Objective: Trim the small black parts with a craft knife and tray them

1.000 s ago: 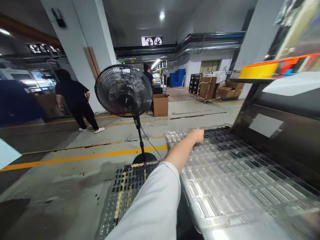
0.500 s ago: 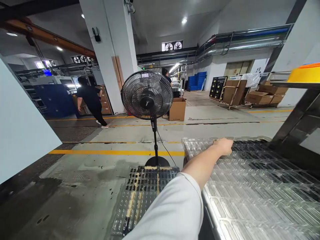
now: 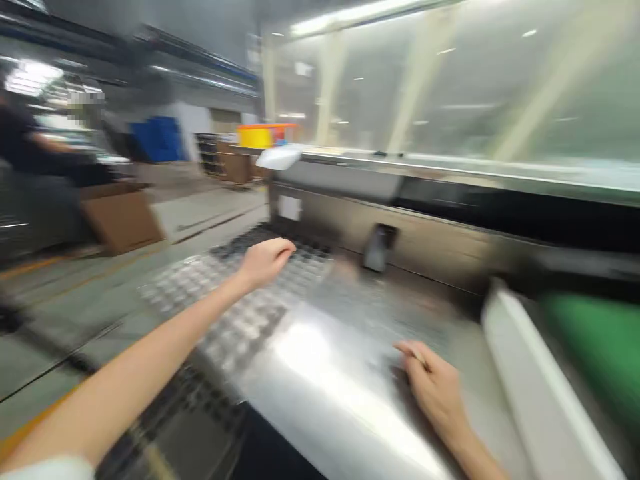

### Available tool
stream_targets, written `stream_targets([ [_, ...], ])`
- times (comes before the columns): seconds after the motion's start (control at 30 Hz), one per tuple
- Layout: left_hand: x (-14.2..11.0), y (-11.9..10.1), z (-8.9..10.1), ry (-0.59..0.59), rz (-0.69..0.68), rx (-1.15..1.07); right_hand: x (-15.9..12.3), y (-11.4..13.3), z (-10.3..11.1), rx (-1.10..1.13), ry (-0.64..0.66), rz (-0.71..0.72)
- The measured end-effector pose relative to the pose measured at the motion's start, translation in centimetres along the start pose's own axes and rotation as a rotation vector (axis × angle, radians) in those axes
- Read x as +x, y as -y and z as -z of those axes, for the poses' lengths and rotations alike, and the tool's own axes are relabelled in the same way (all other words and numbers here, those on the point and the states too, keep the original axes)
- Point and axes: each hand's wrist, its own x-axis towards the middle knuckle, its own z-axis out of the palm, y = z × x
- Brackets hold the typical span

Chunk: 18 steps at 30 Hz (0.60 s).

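Note:
The picture is smeared by motion. My left hand (image 3: 264,261) reaches far forward over a clear plastic blister tray (image 3: 210,293) with many small pockets, its fingers curled at the tray's far part. My right hand (image 3: 434,387) lies on the shiny steel table (image 3: 320,380) of a machine, fingers bent and pressed to the near end of the clear sheet. Whether either hand grips the tray is blurred.
A steel machine housing (image 3: 450,220) with a glass guard runs along the back. A white roller (image 3: 540,393) and a green part (image 3: 600,347) lie at the right. A cardboard box (image 3: 120,217) and a person in dark clothes (image 3: 30,153) stand at the left.
My head has swung sharply right, so the fan and floor are out of view and the machine fills it. My right hand has come into view. My left hand stays on the tray.

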Motion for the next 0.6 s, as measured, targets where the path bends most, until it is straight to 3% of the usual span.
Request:
stream_targets([
  [0.1,-0.2,-4.6,-3.3,-0.021,-0.378,-0.058,-1.8,-1.9,4.1,0.084,-0.123,-0.123],
  [0.17,-0.9,-8.3,-5.5,-0.014,-0.548,-0.085,-1.9,-2.8,4.5,0.154,-0.227,-0.177],
  [0.23,-1.6,-11.7,-7.6,0.024,-0.576,-0.147,-1.7,-3.3,4.1,0.231,-0.291,-0.202],
  [0.3,-2.0,-14.3,-9.9,0.076,-0.466,-0.255,-1.5,-3.5,3.6,0.289,-0.323,-0.203],
  [0.47,-1.1,-17.4,-17.3,0.188,0.062,-0.846,-1.2,-4.1,3.9,0.321,-0.352,-0.164],
  [0.53,-1.2,-18.1,-19.7,0.183,0.171,-0.977,-1.2,-4.1,4.4,0.331,-0.341,-0.16],
  [0.6,-1.9,-18.6,-21.0,0.199,0.196,-0.985,-1.6,-3.7,4.9,0.358,-0.324,-0.174],
])
